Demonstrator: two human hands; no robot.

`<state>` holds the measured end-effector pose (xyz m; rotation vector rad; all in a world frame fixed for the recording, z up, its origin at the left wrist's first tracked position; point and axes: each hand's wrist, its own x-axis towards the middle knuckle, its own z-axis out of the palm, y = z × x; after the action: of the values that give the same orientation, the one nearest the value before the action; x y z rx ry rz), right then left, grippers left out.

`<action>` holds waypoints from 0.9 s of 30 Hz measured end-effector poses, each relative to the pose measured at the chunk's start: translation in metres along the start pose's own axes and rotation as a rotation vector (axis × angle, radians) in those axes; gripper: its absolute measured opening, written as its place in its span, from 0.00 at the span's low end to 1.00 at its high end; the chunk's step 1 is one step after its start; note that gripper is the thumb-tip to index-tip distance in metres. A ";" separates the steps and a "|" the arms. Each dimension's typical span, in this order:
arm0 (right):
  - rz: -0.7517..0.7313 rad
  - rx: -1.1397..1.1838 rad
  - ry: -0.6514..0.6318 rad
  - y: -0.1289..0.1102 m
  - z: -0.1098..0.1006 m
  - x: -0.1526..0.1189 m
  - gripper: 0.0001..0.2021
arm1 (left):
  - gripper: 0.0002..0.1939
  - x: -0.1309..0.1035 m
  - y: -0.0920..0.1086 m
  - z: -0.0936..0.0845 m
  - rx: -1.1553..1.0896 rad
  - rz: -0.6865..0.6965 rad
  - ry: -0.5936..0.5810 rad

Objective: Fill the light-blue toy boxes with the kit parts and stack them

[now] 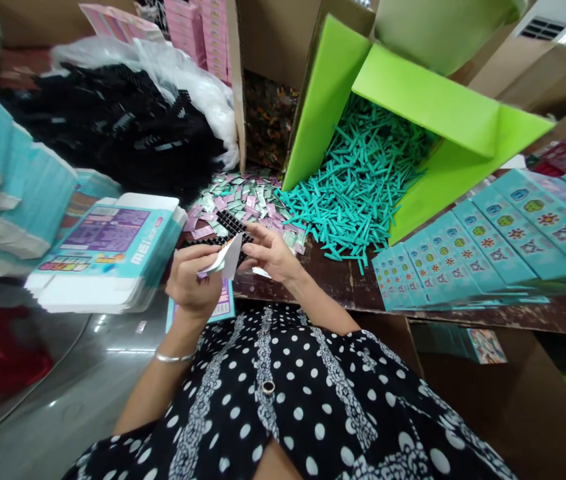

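My left hand (193,280), a bangle on its wrist, pinches a folded white paper (231,257) and small packets, close above the table edge. My right hand (273,253) is at the paper's right side, its thumb and fingers closed around the end of black gridded trays (233,230). The trays lie crossed beyond the paper, partly hidden by it. Under my left hand a flat blue and purple box (225,303) shows in part. Small pink and green packets (257,200) are scattered just past both hands.
Turquoise sticks (363,180) spill from a green-flapped box (423,100). Flat blue cartons (107,240) are stacked left, with a black heap (123,127) in clear plastic behind. Upright blue boxes (493,233) line the right side. The brown table's edge (313,297) runs before my body.
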<state>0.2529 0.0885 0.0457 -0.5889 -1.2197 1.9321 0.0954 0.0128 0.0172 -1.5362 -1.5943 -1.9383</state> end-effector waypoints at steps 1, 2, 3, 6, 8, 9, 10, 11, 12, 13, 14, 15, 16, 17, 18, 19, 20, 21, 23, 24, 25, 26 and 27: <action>-0.013 0.005 0.024 -0.002 -0.004 0.005 0.36 | 0.19 0.005 0.004 -0.003 -0.022 -0.017 0.017; -0.048 0.005 0.077 -0.004 -0.007 0.011 0.35 | 0.19 0.010 0.009 -0.008 -0.036 -0.055 0.047; -0.096 0.004 0.146 -0.008 -0.010 0.017 0.34 | 0.19 0.015 0.012 -0.014 -0.043 -0.112 0.082; -0.222 0.001 0.303 -0.023 -0.018 0.032 0.31 | 0.20 0.028 0.014 -0.029 -0.085 -0.294 0.137; -0.262 -0.010 0.327 -0.031 -0.021 0.038 0.30 | 0.21 0.031 0.010 -0.034 -0.157 -0.373 0.136; -0.271 -0.023 0.326 -0.033 -0.022 0.040 0.30 | 0.21 0.032 0.007 -0.034 -0.186 -0.407 0.131; -0.279 -0.042 0.324 -0.035 -0.022 0.040 0.29 | 0.22 0.031 0.005 -0.034 -0.203 -0.442 0.117; -0.287 -0.064 0.325 -0.035 -0.022 0.039 0.29 | 0.22 0.030 0.004 -0.033 -0.211 -0.473 0.090; -0.294 -0.093 0.328 -0.034 -0.022 0.038 0.28 | 0.22 0.029 0.004 -0.032 -0.213 -0.493 0.044; -0.301 -0.126 0.333 -0.033 -0.022 0.037 0.27 | 0.22 0.028 0.004 -0.031 -0.208 -0.499 -0.001; -0.308 -0.164 0.339 -0.030 -0.022 0.034 0.26 | 0.20 0.027 0.005 -0.031 -0.199 -0.498 -0.059; -0.314 -0.204 0.342 -0.027 -0.021 0.032 0.24 | 0.19 0.026 0.006 -0.030 -0.186 -0.499 -0.120; -0.318 -0.242 0.337 -0.024 -0.020 0.029 0.23 | 0.18 0.026 0.007 -0.029 -0.174 -0.508 -0.179; -0.317 -0.280 0.322 -0.020 -0.018 0.025 0.21 | 0.19 0.026 0.008 -0.028 -0.163 -0.524 -0.221; -0.315 -0.317 0.300 -0.017 -0.016 0.022 0.21 | 0.19 0.025 0.008 -0.026 -0.163 -0.547 -0.265; -0.314 -0.354 0.275 -0.013 -0.015 0.018 0.20 | 0.21 0.025 0.008 -0.024 -0.173 -0.567 -0.303; -0.312 -0.390 0.247 -0.011 -0.013 0.015 0.21 | 0.23 0.024 0.008 -0.021 -0.191 -0.577 -0.332; -0.310 -0.423 0.222 -0.009 -0.012 0.012 0.21 | 0.25 0.024 0.007 -0.018 -0.210 -0.571 -0.346; -0.293 -0.471 0.184 -0.008 -0.012 0.008 0.22 | 0.26 0.022 0.005 -0.015 -0.235 -0.540 -0.385; -0.275 -0.482 0.166 -0.009 -0.014 0.007 0.22 | 0.26 0.022 0.004 -0.014 -0.234 -0.525 -0.407; -0.250 -0.483 0.148 -0.011 -0.016 0.006 0.22 | 0.26 0.022 0.004 -0.014 -0.222 -0.517 -0.427; -0.219 -0.476 0.128 -0.013 -0.019 0.005 0.22 | 0.25 0.022 0.003 -0.015 -0.199 -0.513 -0.446; -0.182 -0.464 0.100 -0.016 -0.022 0.005 0.22 | 0.24 0.022 0.003 -0.016 -0.164 -0.510 -0.467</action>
<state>0.2712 0.1083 0.0504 -0.7691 -1.6087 1.4555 0.0784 0.0078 0.0384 -1.8984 -2.2527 -2.0993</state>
